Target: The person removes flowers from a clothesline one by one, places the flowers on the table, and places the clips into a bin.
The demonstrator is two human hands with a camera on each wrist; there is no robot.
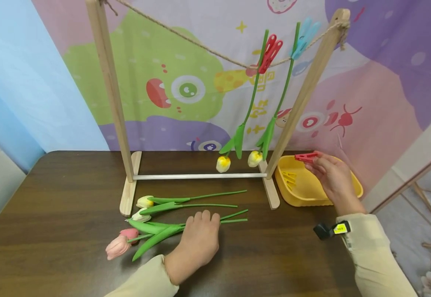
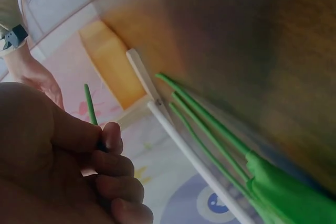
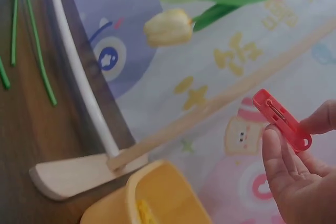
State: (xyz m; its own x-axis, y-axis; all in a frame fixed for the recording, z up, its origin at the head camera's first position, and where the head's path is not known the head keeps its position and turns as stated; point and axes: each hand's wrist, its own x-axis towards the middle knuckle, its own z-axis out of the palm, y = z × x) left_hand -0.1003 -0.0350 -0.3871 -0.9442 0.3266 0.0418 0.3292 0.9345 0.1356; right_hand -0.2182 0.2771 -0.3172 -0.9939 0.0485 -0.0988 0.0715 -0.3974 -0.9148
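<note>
My left hand (image 1: pixel 199 238) is low over the tulips on the table, fingers curled around a green stem (image 2: pixel 90 104) whose end sticks out beyond the thumb. That stem appears to belong to one of the pink tulips (image 1: pixel 117 247); the hand hides part of it. Beside it lie a yellow-white tulip (image 1: pixel 145 201) and a white tulip (image 1: pixel 141 215). Above the yellow basket (image 1: pixel 285 197), my right hand (image 1: pixel 333 178) pinches a red clothespin (image 3: pixel 281 119) between thumb and fingers. Two yellow-white tulips (image 1: pixel 223 164) hang head down from the rope, held by a red clothespin (image 1: pixel 270 53) and a blue clothespin (image 1: pixel 305 38).
A wooden frame (image 1: pixel 111 90) stands on the table (image 1: pixel 63 206), a sagging rope (image 1: pixel 186 38) strung between its posts and a white rod (image 1: pixel 200 177) low across it. Yellow clothespins (image 1: pixel 289 180) lie in the basket. A cartoon-printed cloth (image 1: pixel 197 123) covers the wall behind.
</note>
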